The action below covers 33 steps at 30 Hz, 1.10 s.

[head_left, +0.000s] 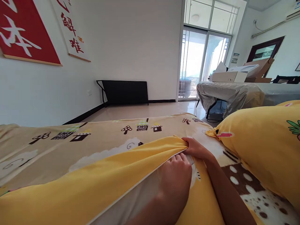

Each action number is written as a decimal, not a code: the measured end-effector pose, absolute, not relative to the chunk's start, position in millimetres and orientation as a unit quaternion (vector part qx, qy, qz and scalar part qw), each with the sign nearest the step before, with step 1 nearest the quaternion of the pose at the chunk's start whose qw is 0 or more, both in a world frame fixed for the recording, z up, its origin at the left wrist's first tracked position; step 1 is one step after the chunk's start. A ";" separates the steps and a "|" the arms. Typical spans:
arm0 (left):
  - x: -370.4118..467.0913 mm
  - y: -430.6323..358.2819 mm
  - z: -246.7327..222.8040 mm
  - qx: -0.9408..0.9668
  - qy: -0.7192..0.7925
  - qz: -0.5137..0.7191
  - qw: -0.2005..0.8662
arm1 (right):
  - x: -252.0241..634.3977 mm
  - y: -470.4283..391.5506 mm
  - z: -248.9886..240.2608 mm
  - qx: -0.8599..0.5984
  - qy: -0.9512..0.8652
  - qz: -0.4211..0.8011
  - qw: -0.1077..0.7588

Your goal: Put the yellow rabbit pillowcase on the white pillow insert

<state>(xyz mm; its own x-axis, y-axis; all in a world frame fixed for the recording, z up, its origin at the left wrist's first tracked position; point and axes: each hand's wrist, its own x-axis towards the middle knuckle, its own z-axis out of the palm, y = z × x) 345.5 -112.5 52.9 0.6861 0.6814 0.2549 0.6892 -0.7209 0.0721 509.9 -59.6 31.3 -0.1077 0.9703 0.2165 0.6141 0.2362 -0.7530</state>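
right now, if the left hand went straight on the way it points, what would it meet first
Probably the gathered yellow cloth, bunched at the right hand just past the left hand; exact depth is unclear.

A cloth cover (93, 175) lies across the near part of a blanket (105, 134), with the left hand (177, 172) at the cover's open edge and the right hand (195, 148) just beyond, at the edge's far end. To the right, a stuffed pillow (260, 137) rests on the blanket. Past the blanket, a panel (124, 92) stands on its side before the far wall (131, 37); right of it are glass doors (203, 59), then a table (281, 89) bearing boxes (229, 76). Two scrolls (28, 18) hang on the left wall (70, 87)
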 end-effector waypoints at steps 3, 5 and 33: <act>349.2 -120.4 68.8 -0.927 -0.328 -0.141 0.112 | 511.6 -62.4 32.6 -0.546 -0.711 0.239 0.372; 349.4 -104.7 66.1 -0.919 -0.321 -0.177 0.147 | 515.4 -64.2 33.6 -0.523 -0.722 0.241 0.384; 313.8 -148.6 88.1 -0.975 -0.187 -0.046 0.113 | 538.3 -57.2 77.7 -0.567 -0.526 0.369 0.515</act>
